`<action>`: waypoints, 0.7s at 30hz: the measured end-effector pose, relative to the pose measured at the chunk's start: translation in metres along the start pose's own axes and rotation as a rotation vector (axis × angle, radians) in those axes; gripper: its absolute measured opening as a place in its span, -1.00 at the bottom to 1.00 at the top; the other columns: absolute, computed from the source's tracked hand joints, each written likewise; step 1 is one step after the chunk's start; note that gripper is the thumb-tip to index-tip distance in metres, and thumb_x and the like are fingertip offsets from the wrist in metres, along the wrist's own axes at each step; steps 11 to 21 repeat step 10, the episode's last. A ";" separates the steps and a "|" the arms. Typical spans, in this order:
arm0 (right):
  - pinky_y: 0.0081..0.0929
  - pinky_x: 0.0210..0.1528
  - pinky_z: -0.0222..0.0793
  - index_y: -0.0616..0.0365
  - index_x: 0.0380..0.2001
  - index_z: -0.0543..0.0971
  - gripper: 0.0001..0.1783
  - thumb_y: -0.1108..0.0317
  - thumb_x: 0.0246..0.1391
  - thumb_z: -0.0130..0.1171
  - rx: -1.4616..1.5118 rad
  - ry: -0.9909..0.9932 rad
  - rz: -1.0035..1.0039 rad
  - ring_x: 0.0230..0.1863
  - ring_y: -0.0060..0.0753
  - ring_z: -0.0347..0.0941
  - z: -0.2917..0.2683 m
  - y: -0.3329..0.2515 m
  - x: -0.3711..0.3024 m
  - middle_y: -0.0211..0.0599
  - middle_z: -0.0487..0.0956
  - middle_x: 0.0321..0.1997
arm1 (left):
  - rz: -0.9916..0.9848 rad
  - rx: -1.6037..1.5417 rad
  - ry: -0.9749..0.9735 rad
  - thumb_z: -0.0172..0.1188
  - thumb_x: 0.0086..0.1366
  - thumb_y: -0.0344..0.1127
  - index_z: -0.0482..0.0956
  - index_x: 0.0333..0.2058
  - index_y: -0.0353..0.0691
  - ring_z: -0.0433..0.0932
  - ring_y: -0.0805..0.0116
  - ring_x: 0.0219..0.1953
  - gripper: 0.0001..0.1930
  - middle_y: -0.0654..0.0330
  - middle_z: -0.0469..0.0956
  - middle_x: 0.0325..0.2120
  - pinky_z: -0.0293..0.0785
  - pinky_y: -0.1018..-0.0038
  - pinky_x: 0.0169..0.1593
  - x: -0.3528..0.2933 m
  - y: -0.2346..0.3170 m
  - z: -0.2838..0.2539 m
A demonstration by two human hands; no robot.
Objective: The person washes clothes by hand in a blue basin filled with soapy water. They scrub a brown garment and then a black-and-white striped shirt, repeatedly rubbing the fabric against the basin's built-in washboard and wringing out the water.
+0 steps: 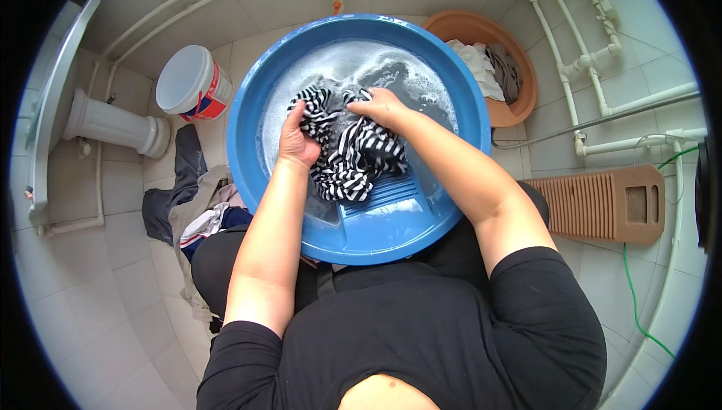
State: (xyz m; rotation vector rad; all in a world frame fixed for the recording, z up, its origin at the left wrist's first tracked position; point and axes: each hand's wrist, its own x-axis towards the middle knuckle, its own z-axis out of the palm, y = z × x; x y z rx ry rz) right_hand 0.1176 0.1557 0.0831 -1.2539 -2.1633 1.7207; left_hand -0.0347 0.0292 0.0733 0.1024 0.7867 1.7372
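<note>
A large round blue basin [246, 135] stands before me, holding greyish water with white suds. In it lies a wet black-and-white striped garment [350, 162], bunched up, its lower part over the blue ridged washboard [387, 198] moulded into the basin's near side. My left hand [299, 141] is closed on the garment's left edge, thumb pointing up. With bent fingers, my right hand [382, 107] grips its upper right part; some fingertips are hidden by the cloth. Both forearms reach over the basin's near rim.
At the left are a white bucket [183, 79], a pedestal sink [113, 126] and a heap of clothes [197, 203]. A brown tub [531, 79] with clothes stands far right, near a brown washboard [583, 203] and a green hose [635, 308]. White pipes [549, 56] line the walls.
</note>
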 end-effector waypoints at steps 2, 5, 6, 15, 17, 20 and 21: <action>-0.35 -0.09 0.33 0.25 -0.38 0.56 -0.51 0.05 -0.33 0.19 -0.195 0.208 -0.223 -0.16 -0.09 0.43 0.010 -0.020 -0.020 0.01 0.50 -0.22 | -0.070 -0.136 0.048 0.01 0.14 0.23 0.43 -0.05 -0.24 0.46 0.15 -0.07 -0.37 0.11 0.51 -0.14 0.29 0.17 0.10 -0.017 0.004 0.019; -0.35 -0.11 0.35 0.26 -0.46 0.52 -0.65 0.20 -0.30 0.24 -0.193 0.366 -0.730 -0.18 -0.09 0.43 0.037 -0.050 -0.063 -0.08 0.40 -0.08 | -0.133 -0.068 0.096 -0.15 0.17 0.33 0.44 -0.11 -0.26 0.49 0.16 -0.12 -0.30 0.10 0.52 -0.18 0.39 0.16 0.00 -0.025 0.001 0.023; -0.35 -0.13 0.36 0.24 -0.50 0.49 -0.67 0.21 -0.31 0.23 -0.185 0.316 -0.762 -0.17 -0.09 0.43 0.047 -0.066 -0.081 -0.12 0.40 -0.08 | -0.138 -0.077 0.098 -0.19 0.17 0.35 0.47 -0.19 -0.23 0.53 0.19 -0.20 -0.31 0.10 0.53 -0.27 0.46 0.15 -0.11 -0.018 0.000 0.005; -0.37 -0.04 0.34 0.10 -0.31 0.39 -0.54 0.25 -0.40 0.21 -0.183 0.200 -0.897 -0.06 -0.18 0.41 0.077 -0.076 -0.119 -0.19 0.41 -0.09 | -0.409 0.050 0.115 -0.05 0.16 0.27 0.44 -0.13 -0.10 0.56 0.10 -0.30 -0.43 0.10 0.55 -0.34 0.53 0.13 -0.24 -0.025 0.007 0.019; -0.37 -0.04 0.34 0.10 -0.31 0.39 -0.54 0.25 -0.40 0.21 -0.183 0.200 -0.897 -0.06 -0.18 0.41 0.077 -0.076 -0.119 -0.19 0.41 -0.09 | -0.409 0.050 0.115 -0.05 0.16 0.27 0.44 -0.13 -0.10 0.56 0.10 -0.30 -0.43 0.10 0.55 -0.34 0.53 0.13 -0.24 -0.025 0.007 0.019; -0.37 -0.04 0.34 0.10 -0.31 0.39 -0.54 0.25 -0.40 0.21 -0.183 0.200 -0.897 -0.06 -0.18 0.41 0.077 -0.076 -0.119 -0.19 0.41 -0.09 | -0.409 0.050 0.115 -0.05 0.16 0.27 0.44 -0.13 -0.10 0.56 0.10 -0.30 -0.43 0.10 0.55 -0.34 0.53 0.13 -0.24 -0.025 0.007 0.019; -0.37 -0.04 0.34 0.10 -0.31 0.39 -0.54 0.25 -0.40 0.21 -0.183 0.200 -0.897 -0.06 -0.18 0.41 0.077 -0.076 -0.119 -0.19 0.41 -0.09 | -0.409 0.050 0.115 -0.05 0.16 0.27 0.44 -0.13 -0.10 0.56 0.10 -0.30 -0.43 0.10 0.55 -0.34 0.53 0.13 -0.24 -0.025 0.007 0.019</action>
